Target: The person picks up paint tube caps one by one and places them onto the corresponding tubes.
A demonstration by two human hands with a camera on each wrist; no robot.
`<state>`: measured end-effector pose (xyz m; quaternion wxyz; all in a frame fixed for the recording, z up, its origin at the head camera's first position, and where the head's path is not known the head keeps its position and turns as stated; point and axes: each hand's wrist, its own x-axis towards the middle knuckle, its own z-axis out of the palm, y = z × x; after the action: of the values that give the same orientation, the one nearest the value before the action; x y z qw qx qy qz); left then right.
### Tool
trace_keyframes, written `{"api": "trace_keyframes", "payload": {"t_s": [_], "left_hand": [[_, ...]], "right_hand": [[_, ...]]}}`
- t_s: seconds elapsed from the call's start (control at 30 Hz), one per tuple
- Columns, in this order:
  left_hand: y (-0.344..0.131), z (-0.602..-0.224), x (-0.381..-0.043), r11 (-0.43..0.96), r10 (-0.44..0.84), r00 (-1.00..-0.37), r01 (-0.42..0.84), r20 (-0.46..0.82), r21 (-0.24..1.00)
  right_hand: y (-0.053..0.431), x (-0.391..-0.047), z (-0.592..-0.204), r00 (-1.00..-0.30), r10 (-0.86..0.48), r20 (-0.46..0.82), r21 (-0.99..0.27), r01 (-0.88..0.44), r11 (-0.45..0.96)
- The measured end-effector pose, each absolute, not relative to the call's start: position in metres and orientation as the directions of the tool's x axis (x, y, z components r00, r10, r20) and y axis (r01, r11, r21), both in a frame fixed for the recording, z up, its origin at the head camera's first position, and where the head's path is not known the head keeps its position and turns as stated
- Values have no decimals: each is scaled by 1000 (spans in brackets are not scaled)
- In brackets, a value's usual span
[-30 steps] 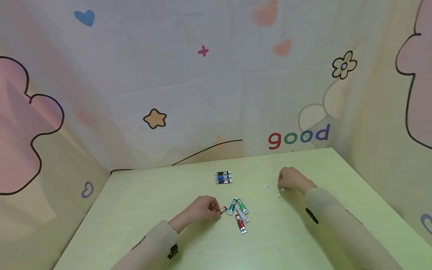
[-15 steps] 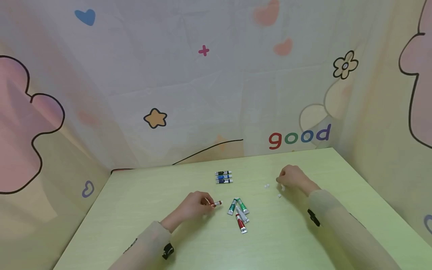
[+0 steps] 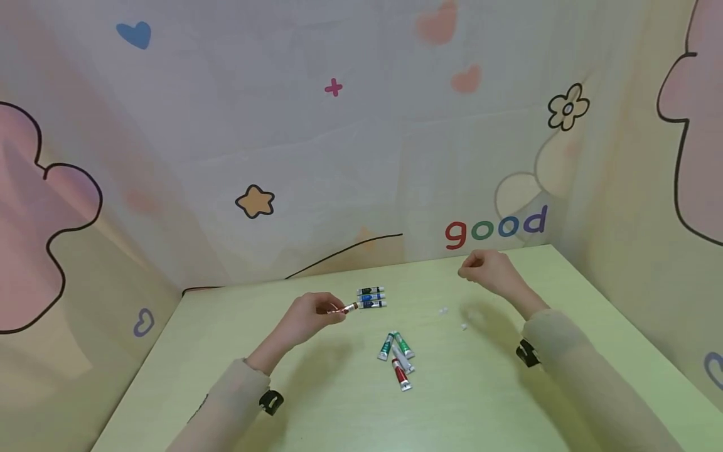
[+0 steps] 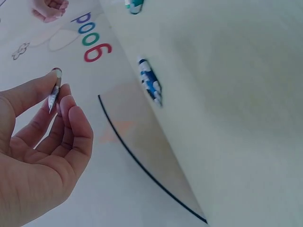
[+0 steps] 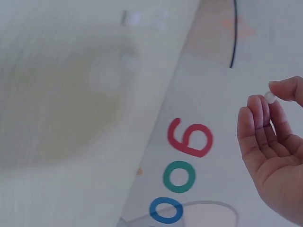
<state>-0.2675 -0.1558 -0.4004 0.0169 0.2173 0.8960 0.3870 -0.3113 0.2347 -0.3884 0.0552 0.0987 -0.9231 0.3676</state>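
My left hand (image 3: 307, 319) is raised over the table and pinches a small reddish-brown paint tube (image 3: 351, 307) between thumb and fingers. Seen in the left wrist view, the paint tube (image 4: 54, 90) stands nearly upright in the picture, its silver crimped end downward. Beyond it lie a black-green tube (image 3: 370, 290), a blue tube (image 3: 369, 297) and a dark blue tube (image 3: 373, 304), side by side in a row. Lifted at the back right, my right hand (image 3: 497, 274) pinches a tiny white piece, perhaps a cap (image 5: 270, 97), visible in the right wrist view.
At mid-table lies a loose cluster: a teal tube (image 3: 386, 346), a green tube (image 3: 403, 345), a whitish tube (image 3: 402, 360) and a red tube (image 3: 401, 375). Small white bits (image 3: 443, 311) lie right of the row. A printed cloth backdrop (image 3: 316, 157) rises behind the table.
The left hand has lifted the reddish-brown tube away from the cluster, up and left towards the row. My right hand has risen off the table beside the white bits.
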Motion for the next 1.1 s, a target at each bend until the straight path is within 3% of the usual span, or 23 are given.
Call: {"api": "trace_keyframes", "payload": {"t_s": [0.43,0.67,1.1], "left_hand": [[-163,-356,-250,533,335,-914,386,231,754],[-147,-318,-209,452,304,-912,393,276,801],[-142,-318,-189,284,246,-888,448,388,847]], "right_hand": [[208,-278,-352,-952,-143,272,-765,-304,568],[183,-249,-338,-912,-181,368,-789,-410,458],[149,-204,-323,-890,-228,395,-869,-443,222]]}}
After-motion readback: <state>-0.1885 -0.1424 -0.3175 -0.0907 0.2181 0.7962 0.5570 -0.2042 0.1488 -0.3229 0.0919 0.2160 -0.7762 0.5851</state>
